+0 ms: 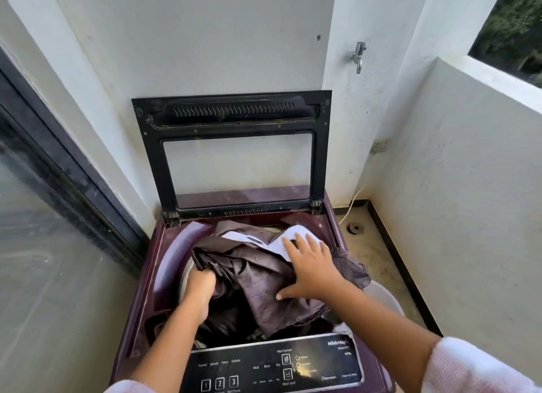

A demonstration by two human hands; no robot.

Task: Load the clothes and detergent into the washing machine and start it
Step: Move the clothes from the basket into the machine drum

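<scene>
control panel (275, 369) untouched | left hand (199, 287) fisted on left edge of clothes (255, 272) | right hand (311, 266) flat, spread, pressing on top (heap directly under palm) | prob shove straight down

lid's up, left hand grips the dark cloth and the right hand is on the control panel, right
Not quite. In the head view the right hand lies flat on the dark cloth in the tub, not on the control panel. The lid is up and the left hand does grip the cloth.
</scene>
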